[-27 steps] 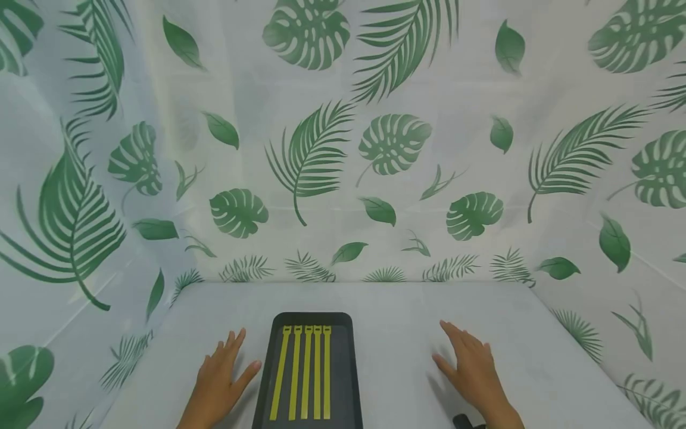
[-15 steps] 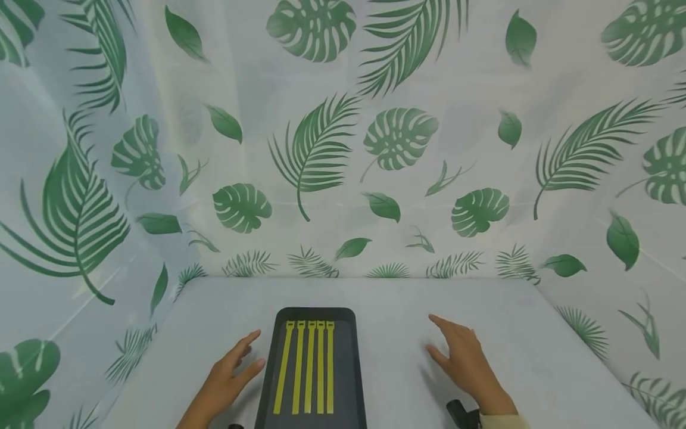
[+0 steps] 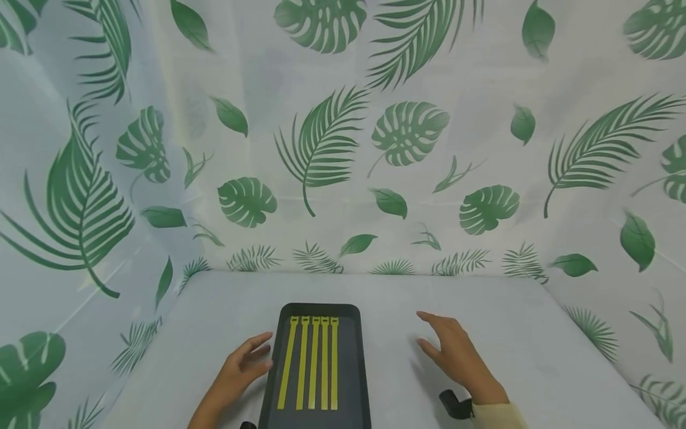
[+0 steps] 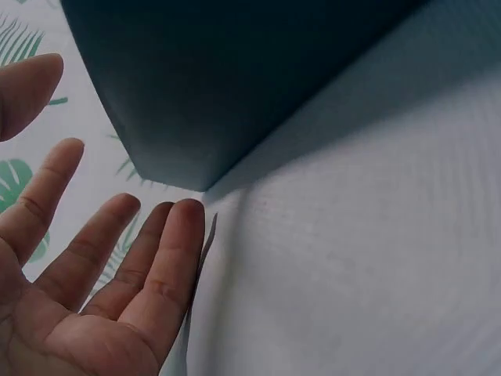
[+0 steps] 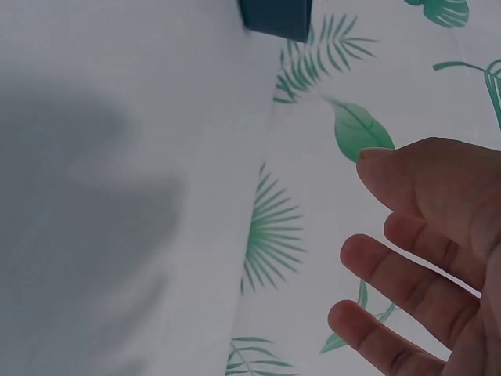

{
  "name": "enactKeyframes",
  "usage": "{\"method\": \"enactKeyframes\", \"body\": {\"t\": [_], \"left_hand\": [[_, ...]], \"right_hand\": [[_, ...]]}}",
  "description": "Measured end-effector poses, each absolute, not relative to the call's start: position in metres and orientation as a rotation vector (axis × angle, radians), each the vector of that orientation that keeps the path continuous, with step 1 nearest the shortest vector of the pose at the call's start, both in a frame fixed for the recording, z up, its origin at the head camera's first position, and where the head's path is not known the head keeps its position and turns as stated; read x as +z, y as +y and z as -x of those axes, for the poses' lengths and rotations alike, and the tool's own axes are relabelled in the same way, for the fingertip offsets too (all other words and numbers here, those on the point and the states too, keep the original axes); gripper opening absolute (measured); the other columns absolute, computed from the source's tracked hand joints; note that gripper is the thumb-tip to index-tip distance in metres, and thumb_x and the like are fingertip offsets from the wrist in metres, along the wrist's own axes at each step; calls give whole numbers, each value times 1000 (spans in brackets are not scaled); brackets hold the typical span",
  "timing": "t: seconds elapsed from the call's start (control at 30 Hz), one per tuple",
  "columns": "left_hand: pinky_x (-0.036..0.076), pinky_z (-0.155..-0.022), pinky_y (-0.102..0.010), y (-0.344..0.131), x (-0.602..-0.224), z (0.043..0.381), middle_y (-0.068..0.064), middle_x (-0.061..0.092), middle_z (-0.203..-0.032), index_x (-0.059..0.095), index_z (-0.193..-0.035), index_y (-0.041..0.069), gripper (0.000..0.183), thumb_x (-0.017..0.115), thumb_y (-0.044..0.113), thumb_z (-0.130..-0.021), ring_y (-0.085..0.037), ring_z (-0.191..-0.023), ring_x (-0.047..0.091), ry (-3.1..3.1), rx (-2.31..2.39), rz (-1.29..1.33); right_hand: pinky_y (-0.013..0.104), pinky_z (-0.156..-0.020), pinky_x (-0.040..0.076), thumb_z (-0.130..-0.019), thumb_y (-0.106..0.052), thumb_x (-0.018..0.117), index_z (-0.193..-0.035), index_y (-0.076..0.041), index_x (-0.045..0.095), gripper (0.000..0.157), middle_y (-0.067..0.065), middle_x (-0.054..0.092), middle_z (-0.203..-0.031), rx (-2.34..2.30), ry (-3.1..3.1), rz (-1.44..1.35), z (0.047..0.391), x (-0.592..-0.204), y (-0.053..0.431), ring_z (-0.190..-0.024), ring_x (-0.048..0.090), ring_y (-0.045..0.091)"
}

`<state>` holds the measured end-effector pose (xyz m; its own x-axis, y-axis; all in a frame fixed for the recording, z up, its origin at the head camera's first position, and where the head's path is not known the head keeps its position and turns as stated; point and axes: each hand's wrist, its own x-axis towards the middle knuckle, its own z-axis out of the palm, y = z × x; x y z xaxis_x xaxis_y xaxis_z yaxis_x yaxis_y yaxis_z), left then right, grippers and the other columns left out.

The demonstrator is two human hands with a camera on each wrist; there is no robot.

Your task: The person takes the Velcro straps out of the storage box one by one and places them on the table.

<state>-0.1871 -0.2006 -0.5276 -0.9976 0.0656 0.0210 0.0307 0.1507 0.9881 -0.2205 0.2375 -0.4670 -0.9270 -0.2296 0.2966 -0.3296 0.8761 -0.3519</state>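
A dark grey tray [image 3: 351,369] lies on the white table, left of centre in the head view. Several yellow cable straps [image 3: 315,363] lie lengthwise in it, side by side, their slotted heads at the far end. My left hand [image 3: 238,369] is close beside the tray's left edge, fingers relaxed and holding nothing. In the left wrist view the tray's dark outer wall [image 4: 180,102] rises just past the spread fingertips [image 4: 184,219]. My right hand [image 3: 455,351] hovers over the table to the right of the tray, thumb and fingers apart, with nothing in it.
The white tabletop [image 3: 396,298] ends at a back wall [image 3: 343,179] of white cloth printed with green leaves. Similar cloth hangs at left and right. A black wrist camera [image 3: 455,405] is worn on my right wrist, by a pale sleeve [image 3: 498,415].
My left hand has moved right, up to the tray's left edge. The right hand has shifted left towards the tray. The head view has tilted slightly; tray and straps stay put.
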Motion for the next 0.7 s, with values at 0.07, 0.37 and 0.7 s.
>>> {"method": "enactKeyframes", "body": {"t": [0.07, 0.37, 0.7], "left_hand": [[54, -108, -57, -201, -530, 187, -29, 49, -161, 56, -152, -4, 58, 77, 11, -100, -55, -146, 48, 2344, 2037, -96], [49, -115, -56, -202, -536, 188, -32, 43, -164, 50, -153, -10, 63, 76, 13, -101, -55, -148, 45, 2236, 2008, -159], [45, -118, -56, -207, -540, 192, -30, 42, -166, 48, -157, -8, 65, 74, 16, -103, -51, -150, 45, 2139, 2006, -163]], "right_hand": [[65, -107, 50, -92, -6, 85, -144, 1, 65, 56, 21, 70, -138, 605, -2815, -440, 221, -465, 235, -129, 61, 45], [61, -106, 52, -95, -7, 83, -139, 0, 69, 47, 19, 71, -134, 649, -2814, -529, 228, -460, 222, -125, 63, 43], [59, -106, 53, -94, -4, 83, -132, 0, 73, 39, 19, 74, -131, 669, -2815, -611, 242, -457, 203, -123, 65, 42]]}}
